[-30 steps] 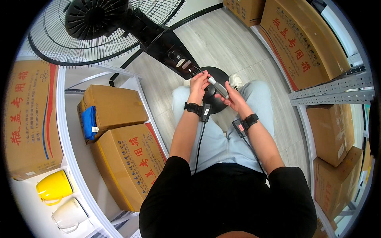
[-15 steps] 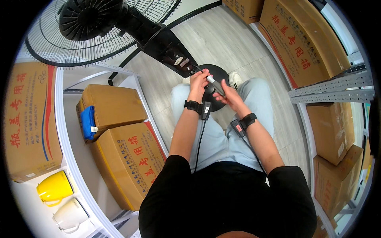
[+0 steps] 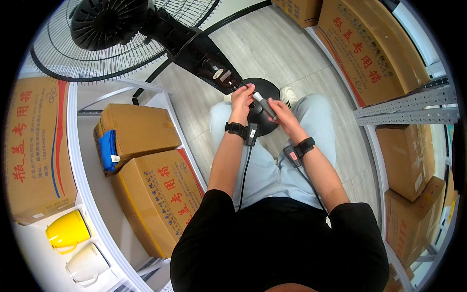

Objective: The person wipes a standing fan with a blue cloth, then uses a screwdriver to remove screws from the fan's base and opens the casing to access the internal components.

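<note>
A slim grey-handled screwdriver (image 3: 265, 106), pale at its upper end, lies slanted between both hands, tip toward the black pedestal fan's control housing (image 3: 206, 58) just above.

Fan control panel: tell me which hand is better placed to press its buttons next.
Left, probably. The left hand already rests against the lower end of the fan's black control panel, fingers by the buttons. The right hand is occupied gripping the grey-tipped tool, lower and farther from the panel.

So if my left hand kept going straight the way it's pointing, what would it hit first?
Most likely the fan's black control housing: the left hand points up along the forearm and its fingertips sit right at the housing's lower end, though depth is hard to judge.
</note>
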A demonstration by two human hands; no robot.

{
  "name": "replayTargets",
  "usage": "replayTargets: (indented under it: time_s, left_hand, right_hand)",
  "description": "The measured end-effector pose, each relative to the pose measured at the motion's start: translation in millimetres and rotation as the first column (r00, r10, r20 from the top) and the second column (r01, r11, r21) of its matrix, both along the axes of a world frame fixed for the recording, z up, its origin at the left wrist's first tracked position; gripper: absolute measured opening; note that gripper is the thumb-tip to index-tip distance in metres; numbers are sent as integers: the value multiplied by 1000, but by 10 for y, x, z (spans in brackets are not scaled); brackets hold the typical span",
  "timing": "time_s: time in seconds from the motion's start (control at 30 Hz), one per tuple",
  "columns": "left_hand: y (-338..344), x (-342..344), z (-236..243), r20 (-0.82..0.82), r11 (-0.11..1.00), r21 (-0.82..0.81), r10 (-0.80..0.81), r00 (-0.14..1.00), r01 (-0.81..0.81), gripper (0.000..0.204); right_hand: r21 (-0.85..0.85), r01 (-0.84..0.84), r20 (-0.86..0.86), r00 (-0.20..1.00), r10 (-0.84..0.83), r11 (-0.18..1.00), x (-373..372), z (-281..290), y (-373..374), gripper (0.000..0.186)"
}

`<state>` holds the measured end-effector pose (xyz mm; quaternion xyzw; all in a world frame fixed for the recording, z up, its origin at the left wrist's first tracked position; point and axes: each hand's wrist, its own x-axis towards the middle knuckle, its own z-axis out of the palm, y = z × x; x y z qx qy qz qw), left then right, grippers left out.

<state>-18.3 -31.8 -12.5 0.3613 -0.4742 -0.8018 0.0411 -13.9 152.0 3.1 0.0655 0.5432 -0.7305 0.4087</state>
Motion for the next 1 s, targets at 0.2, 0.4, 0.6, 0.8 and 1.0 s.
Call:
replayTargets:
  time_s: [0.2, 0.4, 0.6, 0.8, 1.0]
  left_hand:
    - [0, 11, 52, -104, 996, 93, -3, 995, 13, 18]
    - [1, -6, 105, 5, 1000, -4, -30, 1000, 30, 18]
    - [18, 11, 97, -44, 1000, -23, -17, 999, 16, 17]
    - [26, -6, 178, -102, 991, 136, 15, 995, -1, 17]
    - [-39, -15, 11, 45, 998, -67, -9, 999, 12, 23]
  right_hand:
    - [-113, -21, 212, 976, 45, 993, -59, 39, 85, 43]
    - [-21, -15, -7, 1000, 15, 1000, 25, 67, 16, 39]
    - [-73, 2, 61, 998, 2, 997, 5, 102, 27, 40]
    - [-132, 10, 142, 990, 8, 991, -48, 66, 57, 37]
    - [-140, -9, 95, 995, 23, 990, -6, 86, 25, 38]
